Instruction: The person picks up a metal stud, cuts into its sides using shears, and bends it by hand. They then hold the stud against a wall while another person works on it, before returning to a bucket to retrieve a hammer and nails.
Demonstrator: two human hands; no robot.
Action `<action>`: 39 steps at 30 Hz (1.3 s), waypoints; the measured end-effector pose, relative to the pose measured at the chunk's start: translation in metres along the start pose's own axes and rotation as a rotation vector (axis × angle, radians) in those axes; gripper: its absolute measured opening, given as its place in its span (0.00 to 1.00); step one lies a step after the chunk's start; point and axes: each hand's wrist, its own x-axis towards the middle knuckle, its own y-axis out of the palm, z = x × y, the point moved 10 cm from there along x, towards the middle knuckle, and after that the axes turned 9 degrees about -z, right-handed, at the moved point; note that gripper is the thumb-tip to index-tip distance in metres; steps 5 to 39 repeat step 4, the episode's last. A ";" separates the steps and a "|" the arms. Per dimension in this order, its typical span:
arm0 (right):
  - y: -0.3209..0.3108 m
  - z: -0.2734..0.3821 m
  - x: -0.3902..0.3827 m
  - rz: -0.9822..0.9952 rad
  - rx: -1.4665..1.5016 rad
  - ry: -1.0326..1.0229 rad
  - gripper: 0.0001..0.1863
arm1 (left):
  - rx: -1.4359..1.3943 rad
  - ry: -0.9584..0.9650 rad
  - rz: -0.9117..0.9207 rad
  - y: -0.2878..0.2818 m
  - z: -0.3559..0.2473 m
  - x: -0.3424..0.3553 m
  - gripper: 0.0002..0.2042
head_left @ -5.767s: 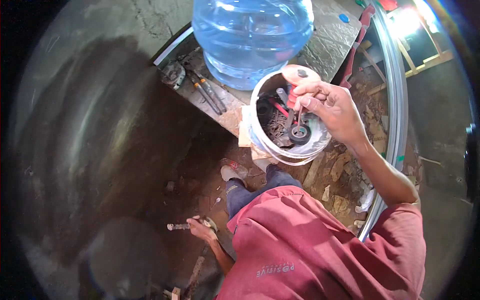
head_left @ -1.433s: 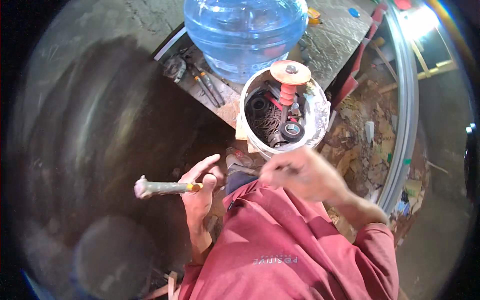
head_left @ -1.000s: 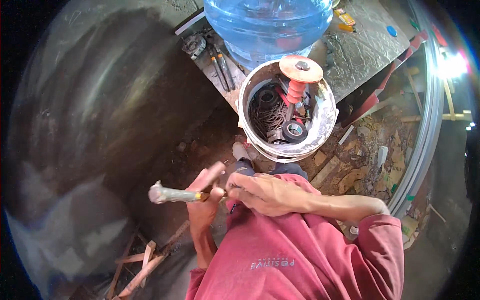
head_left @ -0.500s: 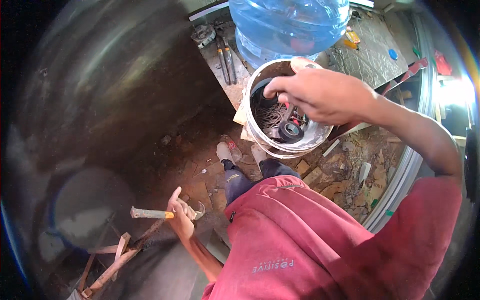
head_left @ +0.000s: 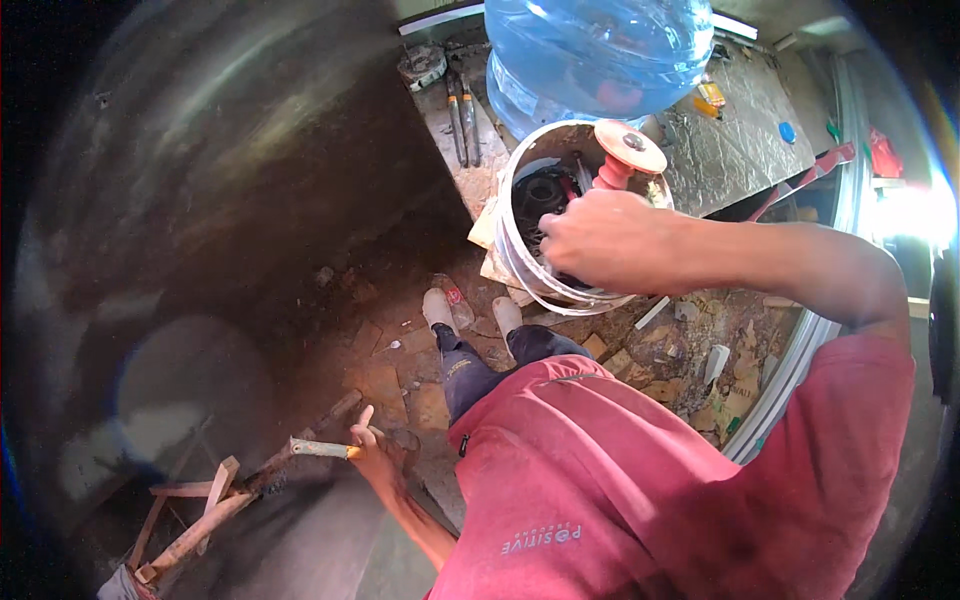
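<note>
My left hand [head_left: 378,462], low on the left, is closed around a hammer [head_left: 322,448] with a grey handle and a yellow band; its head is hidden by the hand. My right hand [head_left: 612,240] is over the near right side of a white bucket [head_left: 520,262], its fingers curled down inside and their tips hidden. Whatever they hold does not show. Just beyond that hand, a red spool-like piece with a pale round end [head_left: 631,147] stands up out of the bucket. A roll of black tape [head_left: 543,190] lies inside, in shadow.
Behind the bucket, a large blue water bottle [head_left: 600,60] stands on a dusty board [head_left: 735,140]. Orange-and-black-handled pliers [head_left: 463,120] and a tape measure [head_left: 423,66] lie left of it. Rubble and scraps [head_left: 670,360] cover the floor. Wooden poles [head_left: 205,520] lean at lower left.
My right hand has gone from above the bucket down toward its near side, uncovering the red piece. The nails and the near tape roll are now hidden. The hammer has shifted slightly right and down.
</note>
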 end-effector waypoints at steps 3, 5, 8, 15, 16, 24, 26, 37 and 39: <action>0.039 -0.009 0.015 0.239 0.020 0.084 0.10 | 0.023 0.004 0.032 -0.002 0.019 0.006 0.27; 0.048 -0.014 0.020 0.280 0.052 0.152 0.10 | 0.051 -0.003 0.042 -0.002 0.025 0.006 0.29; 0.048 -0.014 0.020 0.280 0.052 0.152 0.10 | 0.051 -0.003 0.042 -0.002 0.025 0.006 0.29; 0.048 -0.014 0.020 0.280 0.052 0.152 0.10 | 0.051 -0.003 0.042 -0.002 0.025 0.006 0.29; 0.048 -0.014 0.020 0.280 0.052 0.152 0.10 | 0.051 -0.003 0.042 -0.002 0.025 0.006 0.29; 0.048 -0.014 0.020 0.280 0.052 0.152 0.10 | 0.051 -0.003 0.042 -0.002 0.025 0.006 0.29; 0.048 -0.014 0.020 0.280 0.052 0.152 0.10 | 0.051 -0.003 0.042 -0.002 0.025 0.006 0.29; 0.048 -0.014 0.020 0.280 0.052 0.152 0.10 | 0.051 -0.003 0.042 -0.002 0.025 0.006 0.29; 0.048 -0.014 0.020 0.280 0.052 0.152 0.10 | 0.051 -0.003 0.042 -0.002 0.025 0.006 0.29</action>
